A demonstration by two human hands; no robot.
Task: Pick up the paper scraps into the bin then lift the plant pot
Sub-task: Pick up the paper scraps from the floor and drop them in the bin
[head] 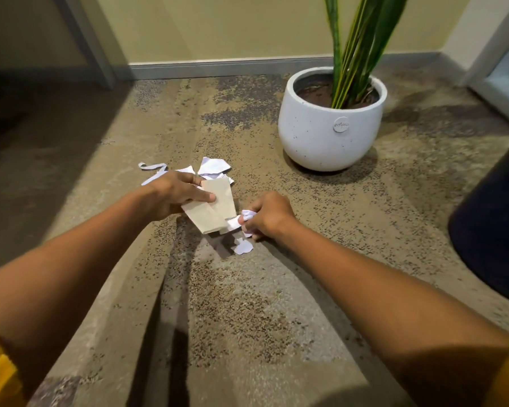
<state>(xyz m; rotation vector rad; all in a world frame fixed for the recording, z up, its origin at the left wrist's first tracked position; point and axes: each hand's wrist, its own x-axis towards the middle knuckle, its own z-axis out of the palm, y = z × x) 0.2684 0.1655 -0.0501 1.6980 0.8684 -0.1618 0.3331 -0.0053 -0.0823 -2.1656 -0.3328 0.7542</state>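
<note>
White paper scraps (213,166) lie on the carpet just beyond my hands, and one small scrap (243,247) lies in front of my right hand. My left hand (175,195) grips a beige folded paper piece (215,211), thumb on top. My right hand (266,215) is closed around crumpled white scraps (247,214), touching the beige piece's lower right corner. The white round plant pot (329,127) with tall green leaves (362,39) stands on the floor at the back right, apart from both hands. The dark bin (494,227) is at the right edge, partly out of frame.
Speckled brown carpet (247,304) covers the floor. A yellow wall with a grey skirting board (218,66) runs behind. A grey table leg (91,45) stands at the back left, and a glass door frame (500,74) is at the far right.
</note>
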